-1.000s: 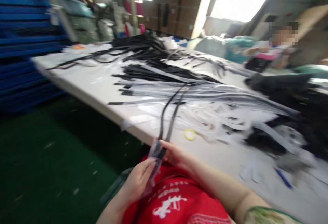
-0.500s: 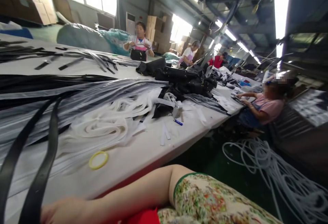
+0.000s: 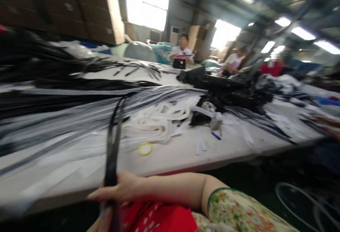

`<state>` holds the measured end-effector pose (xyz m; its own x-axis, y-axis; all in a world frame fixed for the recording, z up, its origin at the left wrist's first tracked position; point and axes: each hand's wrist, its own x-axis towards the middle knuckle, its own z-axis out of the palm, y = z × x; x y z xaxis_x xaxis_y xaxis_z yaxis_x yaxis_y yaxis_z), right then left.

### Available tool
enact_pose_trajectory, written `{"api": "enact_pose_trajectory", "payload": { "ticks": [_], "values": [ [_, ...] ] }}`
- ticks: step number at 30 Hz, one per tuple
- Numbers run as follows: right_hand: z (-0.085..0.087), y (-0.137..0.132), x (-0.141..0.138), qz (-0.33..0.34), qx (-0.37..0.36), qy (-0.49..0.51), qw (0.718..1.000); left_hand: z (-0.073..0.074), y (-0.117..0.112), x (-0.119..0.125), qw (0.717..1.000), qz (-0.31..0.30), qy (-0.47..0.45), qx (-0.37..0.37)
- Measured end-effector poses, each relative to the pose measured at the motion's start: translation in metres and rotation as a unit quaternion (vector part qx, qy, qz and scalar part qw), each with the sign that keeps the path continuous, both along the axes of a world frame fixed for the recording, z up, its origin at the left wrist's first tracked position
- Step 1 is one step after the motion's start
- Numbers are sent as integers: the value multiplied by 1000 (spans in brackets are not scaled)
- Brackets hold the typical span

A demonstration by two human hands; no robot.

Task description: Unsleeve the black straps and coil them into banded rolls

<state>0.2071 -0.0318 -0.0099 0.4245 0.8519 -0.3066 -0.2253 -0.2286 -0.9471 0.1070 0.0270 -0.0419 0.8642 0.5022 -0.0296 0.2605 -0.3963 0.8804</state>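
My right hand (image 3: 122,189) is closed round a pair of black straps (image 3: 113,143) that run from my lap up onto the white table (image 3: 172,159). Only a blurred part of my left hand (image 3: 102,221) shows at the bottom edge, touching the same straps lower down; its fingers are smeared. The straps' far ends lie among a heap of grey and black strips (image 3: 61,118) on the table.
A yellow ring (image 3: 145,148), white bands (image 3: 156,122), a blue pen (image 3: 216,135) and black bags (image 3: 228,90) lie on the table. Other people sit at the far side and right end. Stacked cartons stand behind. White tubing lies on the floor at right.
The camera has swung back left from the room's right side. My right hand, at the bottom left edge before, is now near the middle bottom, still gripping the straps.
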Motion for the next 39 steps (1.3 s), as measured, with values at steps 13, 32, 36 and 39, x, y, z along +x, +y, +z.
{"api": "enact_pose_trajectory", "payload": {
  "ticks": [13, 32, 36, 39],
  "values": [
    [-21, 16, -7, -9, 72, 54, 996, 9, -18, -42, 921, 50, -108, -372],
    [10, 57, 53, -44, 142, 223, 963, 13, -1, -76, 961, 51, -11, -273],
    [16, 65, 73, -28, 165, 182, 969, 14, 0, -69, 965, 56, -52, -252],
    [7, 58, 43, -24, 169, 123, 978, 17, 3, -54, 965, 71, -82, -238]
  ]
}}
